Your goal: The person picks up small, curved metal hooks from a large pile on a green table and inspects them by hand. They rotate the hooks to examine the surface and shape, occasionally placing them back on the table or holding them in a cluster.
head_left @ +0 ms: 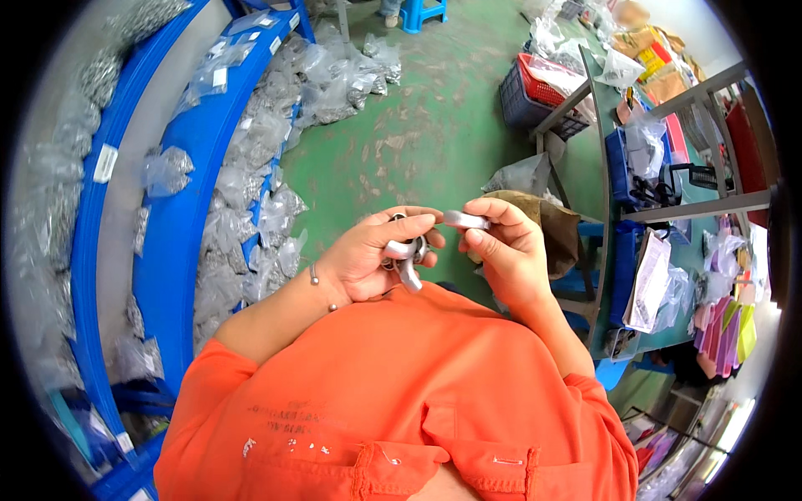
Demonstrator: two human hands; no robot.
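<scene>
My left hand, palm up in front of my chest, is closed around several curved silver metal pieces. Some look ring-shaped with dark openings; their exact kind does not show. Just to the right, my right hand pinches one smooth, rounded silver metal piece between thumb and fingers. Its left end comes close to the left fingertips; whether they touch I cannot tell. A thin open bracelet with ball ends sits on my left wrist.
Blue shelves on the left bear clear bags of metal parts, and more bags lie on the green floor. To the right stands a green-topped workbench with blue bins, beside a red basket and a brown sack.
</scene>
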